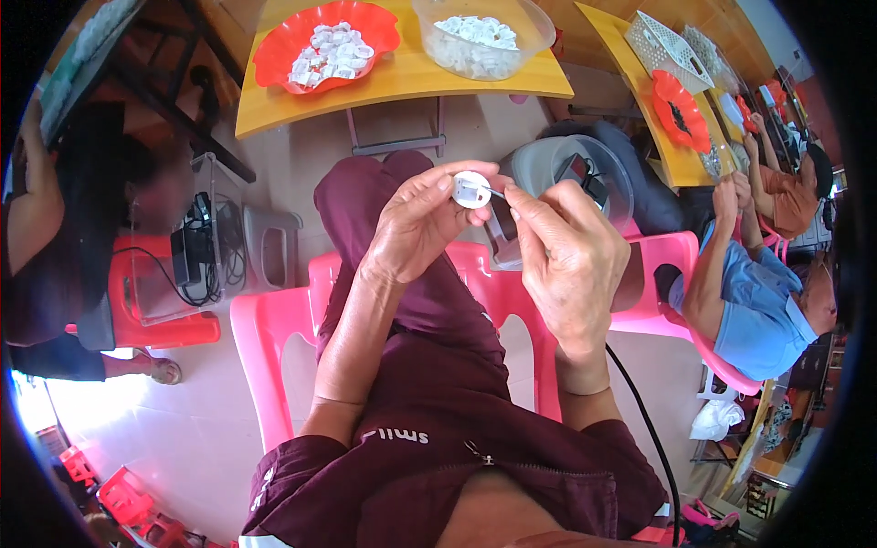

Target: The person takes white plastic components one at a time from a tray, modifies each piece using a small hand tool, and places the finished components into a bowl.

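Clock directions are taken from the round white piece between the hands, a little above the middle of the view. The yellow table stretches across from 11 to 12 o'clock, and the pink chair shows at 8. A co-worker in a light blue top sits toward 4 o'clock. The clear tub stands at 3, with black electrical things inside.

On the table, the scalloped red bowl lies between 10 and 11 o'clock and the clear bowl at 12; both hold heaps of small white parts.

The right hand, at 4 o'clock, has thumb and forefinger pinched together on a slim tool. The left hand, at 8 o'clock, is curled nearly closed on the piece — thumb against its 9 o'clock edge, forefinger arched over 12, another fingertip below near 5. The piece sits in that grip, its recessed face turned up toward the camera. The tool reaches it from 3 o'clock — whether the tip touches is too small to tell.
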The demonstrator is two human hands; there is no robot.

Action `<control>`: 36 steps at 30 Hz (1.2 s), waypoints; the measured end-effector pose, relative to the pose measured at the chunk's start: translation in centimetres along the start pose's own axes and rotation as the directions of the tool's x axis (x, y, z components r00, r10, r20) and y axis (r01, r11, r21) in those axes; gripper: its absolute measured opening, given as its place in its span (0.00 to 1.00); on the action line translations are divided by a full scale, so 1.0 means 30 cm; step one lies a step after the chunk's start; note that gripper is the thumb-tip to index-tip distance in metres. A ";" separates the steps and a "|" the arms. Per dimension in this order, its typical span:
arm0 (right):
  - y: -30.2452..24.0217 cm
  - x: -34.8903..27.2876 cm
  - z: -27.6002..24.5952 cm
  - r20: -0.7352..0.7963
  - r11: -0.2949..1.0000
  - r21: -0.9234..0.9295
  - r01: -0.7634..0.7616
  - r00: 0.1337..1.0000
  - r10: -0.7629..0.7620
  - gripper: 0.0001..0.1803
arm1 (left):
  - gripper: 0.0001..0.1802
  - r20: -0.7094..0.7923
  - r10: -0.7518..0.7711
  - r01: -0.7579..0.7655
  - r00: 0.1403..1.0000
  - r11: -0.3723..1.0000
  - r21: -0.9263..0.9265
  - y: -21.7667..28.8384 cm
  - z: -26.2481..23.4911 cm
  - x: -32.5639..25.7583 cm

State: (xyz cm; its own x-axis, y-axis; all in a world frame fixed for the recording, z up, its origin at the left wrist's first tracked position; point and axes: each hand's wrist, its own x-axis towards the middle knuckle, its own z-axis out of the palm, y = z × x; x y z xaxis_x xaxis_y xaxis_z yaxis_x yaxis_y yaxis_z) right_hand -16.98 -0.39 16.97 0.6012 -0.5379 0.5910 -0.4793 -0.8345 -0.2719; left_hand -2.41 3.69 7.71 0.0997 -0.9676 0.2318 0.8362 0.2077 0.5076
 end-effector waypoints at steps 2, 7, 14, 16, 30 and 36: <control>0.000 0.002 0.001 0.000 1.000 -0.006 0.007 1.000 -0.007 0.12 | 0.24 -0.002 0.000 0.000 1.000 1.000 -0.007 -0.001 0.000 0.002; 0.020 -0.003 0.013 0.030 1.000 -0.025 0.002 1.000 -0.002 0.13 | 0.24 -0.020 -0.019 0.019 1.000 1.000 -0.010 0.006 -0.009 0.005; 0.033 0.000 0.012 -0.028 0.999 0.032 -0.036 0.999 0.037 0.12 | 0.22 -0.024 -0.027 0.024 0.999 0.994 -0.105 0.007 -0.001 0.007; 0.031 0.002 0.012 -0.023 0.999 0.038 -0.037 0.999 0.038 0.12 | 0.22 -0.041 -0.028 0.024 0.999 0.995 -0.101 -0.004 -0.016 0.004; 0.018 0.011 0.029 0.060 0.998 -0.030 -0.054 0.997 0.056 0.10 | 0.17 -0.168 0.071 -0.058 0.983 0.995 0.076 -0.005 -0.004 0.005; 0.026 0.013 0.041 0.047 0.999 -0.030 -0.034 0.998 0.036 0.10 | 0.17 -0.202 0.099 -0.072 0.974 0.988 0.138 0.002 0.002 0.003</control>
State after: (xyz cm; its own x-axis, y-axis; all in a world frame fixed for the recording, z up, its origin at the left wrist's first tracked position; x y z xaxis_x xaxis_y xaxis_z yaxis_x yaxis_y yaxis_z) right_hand -16.33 -1.40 16.06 0.6130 -0.5724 0.5446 -0.5184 -0.8116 -0.2694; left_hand -2.39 3.62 7.81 0.2891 -0.9511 0.1091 0.7440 0.2949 0.5996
